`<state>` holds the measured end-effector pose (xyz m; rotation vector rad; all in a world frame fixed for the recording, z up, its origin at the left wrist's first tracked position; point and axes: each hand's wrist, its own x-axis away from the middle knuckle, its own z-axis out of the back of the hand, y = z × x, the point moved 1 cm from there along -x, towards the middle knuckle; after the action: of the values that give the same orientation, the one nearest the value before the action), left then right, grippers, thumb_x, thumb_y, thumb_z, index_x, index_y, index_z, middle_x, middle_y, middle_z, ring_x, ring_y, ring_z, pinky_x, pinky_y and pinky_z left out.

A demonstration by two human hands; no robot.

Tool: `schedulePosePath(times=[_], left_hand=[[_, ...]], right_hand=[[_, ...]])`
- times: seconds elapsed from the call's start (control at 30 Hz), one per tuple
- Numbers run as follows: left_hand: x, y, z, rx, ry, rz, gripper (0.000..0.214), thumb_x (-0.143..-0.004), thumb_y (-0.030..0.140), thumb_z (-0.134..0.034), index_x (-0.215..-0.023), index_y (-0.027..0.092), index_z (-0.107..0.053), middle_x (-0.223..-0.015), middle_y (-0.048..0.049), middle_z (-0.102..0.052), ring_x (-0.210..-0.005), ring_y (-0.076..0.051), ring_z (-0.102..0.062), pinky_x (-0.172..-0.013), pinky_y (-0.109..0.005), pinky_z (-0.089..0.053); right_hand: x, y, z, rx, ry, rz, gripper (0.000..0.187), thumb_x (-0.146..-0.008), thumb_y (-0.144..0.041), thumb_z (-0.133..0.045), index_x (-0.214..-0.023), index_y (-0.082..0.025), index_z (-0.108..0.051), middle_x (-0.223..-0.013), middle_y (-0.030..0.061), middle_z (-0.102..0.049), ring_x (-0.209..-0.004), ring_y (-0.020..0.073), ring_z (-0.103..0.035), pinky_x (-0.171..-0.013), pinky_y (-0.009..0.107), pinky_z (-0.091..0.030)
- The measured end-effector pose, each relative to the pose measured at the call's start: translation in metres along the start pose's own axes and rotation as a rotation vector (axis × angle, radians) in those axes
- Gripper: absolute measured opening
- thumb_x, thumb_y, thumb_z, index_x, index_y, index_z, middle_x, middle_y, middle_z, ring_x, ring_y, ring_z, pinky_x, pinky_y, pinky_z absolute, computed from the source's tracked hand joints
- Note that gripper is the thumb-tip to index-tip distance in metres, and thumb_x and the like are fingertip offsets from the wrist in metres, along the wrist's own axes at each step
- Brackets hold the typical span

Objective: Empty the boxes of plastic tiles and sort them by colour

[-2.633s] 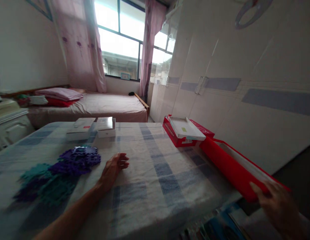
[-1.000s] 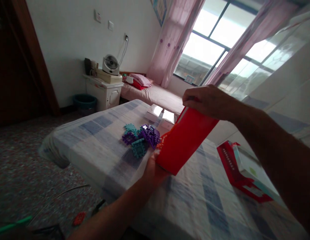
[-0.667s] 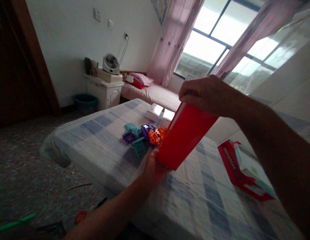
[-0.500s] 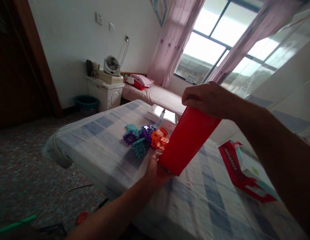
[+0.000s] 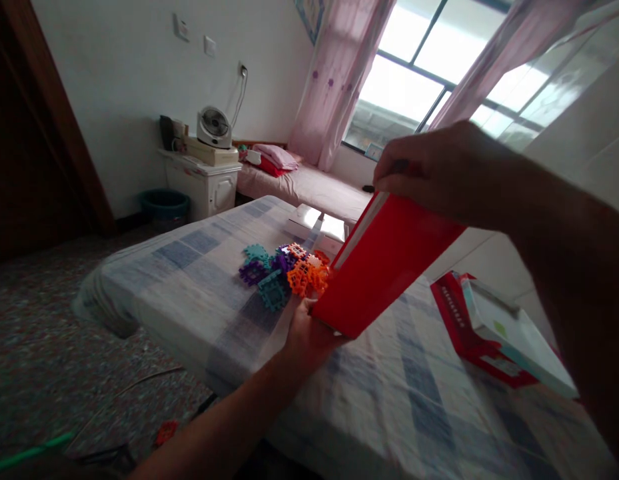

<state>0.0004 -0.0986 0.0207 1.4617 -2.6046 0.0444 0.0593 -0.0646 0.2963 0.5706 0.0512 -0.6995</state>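
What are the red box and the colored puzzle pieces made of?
The red box looks like cardboard: smooth, slightly glossy red faces, thin white edge. The puzzle pieces seem plastic or foam, matte, with notched outlines; blur leaves it open.

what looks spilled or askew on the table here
The red box is tipped steeply, left hand at its low end, right hand on top; loose orange, purple and teal toy pieces lie heaped beside it.

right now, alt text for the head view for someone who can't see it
Two hands tilt a long red box over a checked tablecloth, the right hand gripping its raised end and the left hand its lower end. Orange, purple and teal plastic pieces lie piled by the lower end; a second red box lies open at the right.
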Motion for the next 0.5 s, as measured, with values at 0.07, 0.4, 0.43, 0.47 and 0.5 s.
schedulePosePath(times=[0.07, 0.4, 0.43, 0.47, 0.5], left_hand=[[0.0, -0.005, 0.002, -0.013, 0.015, 0.007, 0.047, -0.081, 0.031, -0.036, -0.122, 0.014, -0.052, -0.107, -0.0147, -0.066, -0.098, -0.032, -0.061, -0.078, -0.048, -0.046], [-0.001, -0.008, 0.005, -0.041, -0.014, -0.013, 0.046, -0.09, 0.041, -0.029, -0.124, 0.02, -0.052, -0.114, -0.012, -0.065, -0.105, -0.032, -0.059, -0.081, -0.051, -0.045], [0.0, -0.009, 0.006, -0.036, -0.038, -0.018, 0.047, -0.09, 0.043, -0.03, -0.125, 0.02, -0.052, -0.115, -0.0122, -0.065, -0.106, -0.032, -0.059, -0.083, -0.052, -0.044], [0.001, -0.012, 0.008, -0.033, -0.059, 0.004, 0.048, -0.09, 0.046, -0.032, -0.125, 0.02, -0.052, -0.116, -0.013, -0.064, -0.107, -0.033, -0.058, -0.083, -0.051, -0.044], [0.001, -0.017, 0.01, -0.032, -0.076, 0.048, 0.052, -0.089, 0.05, -0.033, -0.125, 0.019, -0.052, -0.117, -0.0142, -0.064, -0.108, -0.033, -0.058, -0.084, -0.051, -0.044]], right_hand=[[0.0, -0.003, -0.002, 0.018, -0.021, 0.024, 0.018, -0.085, -0.02, -0.046, -0.085, -0.015, -0.063, -0.076, 0.0049, -0.063, -0.063, 0.0116, -0.051, -0.059, 0.026, -0.034], [0.015, -0.003, 0.001, 0.064, 0.03, -0.029, 0.019, -0.086, -0.021, -0.046, -0.085, -0.015, -0.064, -0.075, 0.0043, -0.062, -0.062, 0.0128, -0.051, -0.059, 0.026, -0.033], [0.017, -0.004, 0.002, 0.065, 0.013, -0.017, 0.019, -0.087, -0.021, -0.045, -0.086, -0.015, -0.064, -0.076, 0.0047, -0.062, -0.062, 0.0132, -0.052, -0.059, 0.027, -0.034], [0.018, -0.003, 0.0, 0.059, -0.018, -0.004, 0.02, -0.088, -0.021, -0.044, -0.085, -0.015, -0.063, -0.077, 0.0051, -0.063, -0.063, 0.0133, -0.052, -0.06, 0.027, -0.034], [0.019, -0.002, -0.003, 0.046, -0.057, 0.01, 0.02, -0.088, -0.019, -0.044, -0.084, -0.015, -0.063, -0.077, 0.0054, -0.064, -0.063, 0.0132, -0.053, -0.061, 0.027, -0.035]])
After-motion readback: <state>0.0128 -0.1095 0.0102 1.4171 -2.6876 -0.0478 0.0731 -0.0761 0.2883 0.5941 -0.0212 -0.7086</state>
